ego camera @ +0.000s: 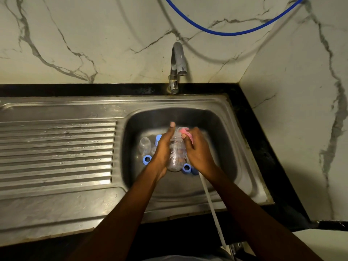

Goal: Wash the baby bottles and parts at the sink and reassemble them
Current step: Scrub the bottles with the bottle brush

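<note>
One clear bottle (177, 155) is over the sink (222, 140) middle, left hand (163, 147) wrapped round it, right hand (197, 151) pinching a pink cloth (185, 133) at its mouth; a second bottle (145, 146) and blue rings (147, 159) lie loose, so reassembly is probably far.

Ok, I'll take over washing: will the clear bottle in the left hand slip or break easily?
Likely slippery: the clear bottle shows droplets. Probably light: it looks empty in the left hand. Glass or plastic, I cannot tell.
</note>
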Demonstrator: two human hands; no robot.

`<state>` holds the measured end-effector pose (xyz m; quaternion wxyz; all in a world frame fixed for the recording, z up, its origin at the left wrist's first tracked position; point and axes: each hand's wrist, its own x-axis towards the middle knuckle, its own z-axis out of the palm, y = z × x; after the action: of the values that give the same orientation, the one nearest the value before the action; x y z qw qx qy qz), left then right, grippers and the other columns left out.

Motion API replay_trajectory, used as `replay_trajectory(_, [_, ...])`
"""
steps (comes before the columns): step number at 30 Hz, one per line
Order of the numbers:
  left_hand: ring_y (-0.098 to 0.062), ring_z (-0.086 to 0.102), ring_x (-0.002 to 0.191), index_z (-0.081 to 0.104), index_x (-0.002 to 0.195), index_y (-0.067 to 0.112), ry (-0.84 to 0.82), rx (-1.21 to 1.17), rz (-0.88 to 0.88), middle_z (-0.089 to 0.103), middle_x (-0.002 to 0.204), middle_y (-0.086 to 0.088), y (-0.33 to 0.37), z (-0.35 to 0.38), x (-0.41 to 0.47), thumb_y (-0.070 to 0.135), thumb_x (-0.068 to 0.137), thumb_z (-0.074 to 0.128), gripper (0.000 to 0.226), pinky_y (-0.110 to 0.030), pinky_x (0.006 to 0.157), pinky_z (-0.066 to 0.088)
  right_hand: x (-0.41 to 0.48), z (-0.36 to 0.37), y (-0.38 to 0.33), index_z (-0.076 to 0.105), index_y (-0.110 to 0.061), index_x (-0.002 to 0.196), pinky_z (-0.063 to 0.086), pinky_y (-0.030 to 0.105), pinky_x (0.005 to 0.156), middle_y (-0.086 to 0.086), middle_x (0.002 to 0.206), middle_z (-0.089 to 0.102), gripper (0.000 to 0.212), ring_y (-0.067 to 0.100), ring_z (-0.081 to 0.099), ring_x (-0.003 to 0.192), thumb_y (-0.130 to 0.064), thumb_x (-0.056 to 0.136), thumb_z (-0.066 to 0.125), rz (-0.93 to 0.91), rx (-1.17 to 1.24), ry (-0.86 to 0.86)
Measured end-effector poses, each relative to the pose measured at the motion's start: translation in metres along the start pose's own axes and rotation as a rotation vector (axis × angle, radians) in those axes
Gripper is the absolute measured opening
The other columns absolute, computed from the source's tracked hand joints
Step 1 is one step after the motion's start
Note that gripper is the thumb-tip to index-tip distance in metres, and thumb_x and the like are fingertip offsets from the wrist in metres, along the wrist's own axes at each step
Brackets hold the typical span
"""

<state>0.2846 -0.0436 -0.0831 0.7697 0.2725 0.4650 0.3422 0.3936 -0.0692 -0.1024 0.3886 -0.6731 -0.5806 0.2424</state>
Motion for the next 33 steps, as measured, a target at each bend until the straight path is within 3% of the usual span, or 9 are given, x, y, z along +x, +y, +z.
replay_trajectory(3, [-0.025,0.071,0.084,0.069,0.114,0.004,0.074,0.042,0.041,0.074,0.094,-0.013,-0.001,-0.003,0.004,0.050,0.097,0.051,0.052,-0.030,0.067,0.059,0.010,-0.002,0.003,0.053,-0.012,0.105,0.046,0.017,0.072,-0.004,0.092,0.057,0.010,0.000,0.057,0.081,-0.020,0.100,0.051,0.082,0.055,0.038])
replay_trajectory(5, [-0.019,0.073,0.076,0.071,0.105,0.009,0.111,0.084,0.052,0.076,0.086,-0.007,0.000,-0.005,0.007,0.050,0.099,0.047,0.048,-0.027,0.064,0.057,0.011,-0.004,-0.001,0.052,-0.013,0.102,0.046,0.018,0.068,-0.005,0.088,0.057,0.010,0.000,0.057,0.077,-0.023,0.100,0.051,0.110,0.091,0.068])
replay_trajectory(9, [-0.003,0.065,0.049,0.065,0.093,0.011,0.134,0.067,0.032,0.070,0.063,0.001,-0.005,0.004,0.005,0.034,0.106,0.035,0.040,-0.015,0.043,0.049,-0.006,0.001,-0.014,0.055,-0.005,0.107,0.039,0.008,0.074,0.003,0.097,0.058,0.011,0.003,0.054,0.084,-0.012,0.099,0.052,-0.106,-0.014,-0.018])
replay_trajectory(13, [-0.012,0.064,0.058,0.063,0.085,0.010,0.214,0.011,0.042,0.063,0.074,-0.009,-0.011,0.007,0.010,0.025,0.101,0.034,0.036,-0.017,0.046,0.050,-0.002,0.001,-0.017,0.055,-0.003,0.111,0.031,0.014,0.072,0.011,0.107,0.057,0.016,0.016,0.051,0.092,-0.011,0.101,0.046,-0.106,-0.191,-0.047])
replay_trajectory(16, [-0.013,0.060,0.063,0.061,0.086,0.010,0.258,0.018,0.049,0.060,0.079,-0.012,-0.014,0.001,0.015,0.025,0.097,0.035,0.031,-0.017,0.049,0.050,-0.005,0.005,-0.023,0.055,0.000,0.113,0.041,0.027,0.082,0.014,0.107,0.058,0.020,0.022,0.056,0.098,-0.008,0.098,0.043,-0.147,-0.196,-0.079])
replay_trajectory(21, [-0.014,0.060,0.054,0.059,0.074,0.013,0.246,-0.024,0.008,0.060,0.067,-0.006,-0.006,-0.001,0.010,0.028,0.097,0.035,0.036,-0.019,0.047,0.049,-0.001,0.000,-0.021,0.054,-0.005,0.114,0.035,0.013,0.073,0.005,0.104,0.054,0.018,0.021,0.055,0.098,-0.010,0.098,0.048,-0.114,-0.221,-0.084])
replay_trajectory(25, [-0.018,0.063,0.063,0.061,0.082,0.011,0.235,-0.050,-0.014,0.063,0.072,-0.010,-0.004,0.002,0.007,0.031,0.096,0.035,0.036,-0.024,0.053,0.053,-0.003,-0.001,-0.021,0.054,-0.004,0.115,0.045,0.026,0.082,0.009,0.108,0.058,0.019,0.018,0.056,0.097,-0.011,0.100,0.045,-0.188,-0.221,-0.132])
replay_trajectory(28, [-0.016,0.061,0.051,0.059,0.075,0.010,0.186,-0.085,-0.046,0.060,0.068,-0.011,-0.007,0.004,0.007,0.029,0.096,0.033,0.039,-0.020,0.047,0.050,-0.004,-0.003,-0.017,0.054,-0.006,0.119,0.042,0.023,0.081,0.007,0.110,0.057,0.021,0.014,0.052,0.095,-0.012,0.100,0.045,-0.142,-0.208,-0.092])
replay_trajectory(33, [-0.016,0.061,0.052,0.056,0.076,0.011,0.150,-0.149,-0.078,0.058,0.068,-0.009,-0.003,0.007,0.001,0.029,0.096,0.033,0.035,-0.021,0.049,0.052,-0.004,-0.002,-0.017,0.055,-0.006,0.122,0.043,0.026,0.085,0.010,0.115,0.059,0.024,0.019,0.056,0.103,-0.014,0.100,0.047,-0.164,-0.226,-0.132])
